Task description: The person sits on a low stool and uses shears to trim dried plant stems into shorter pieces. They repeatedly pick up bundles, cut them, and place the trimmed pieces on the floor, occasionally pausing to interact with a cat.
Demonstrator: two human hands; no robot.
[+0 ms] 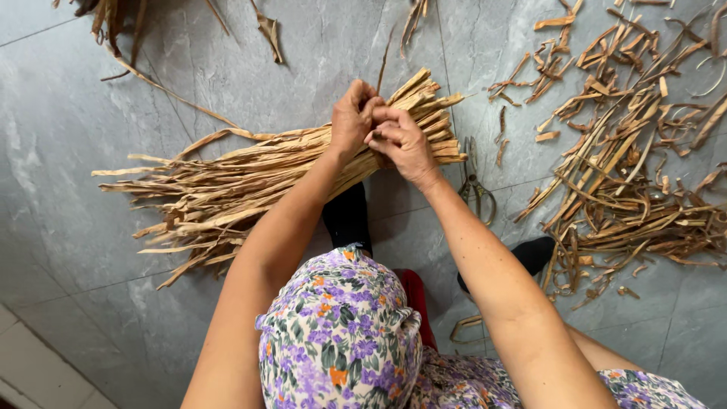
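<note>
A bundle of dry tan fibre strips [250, 178] lies on the grey tiled floor, its cut ends pointing up right and its loose tails fanning left. My left hand [353, 117] and my right hand [400, 142] meet on top of the bundle near its cut ends. Both have their fingers closed on strips there. My forearms reach down from the bottom of the view over a floral-patterned cap and garment.
A pair of scissors [474, 185] lies on the floor just right of the bundle. A loose heap of cut strips and scraps [628, 167] spreads at the right. More strips [113, 23] lie at the top left. Black-socked feet [348, 216] rest below the bundle.
</note>
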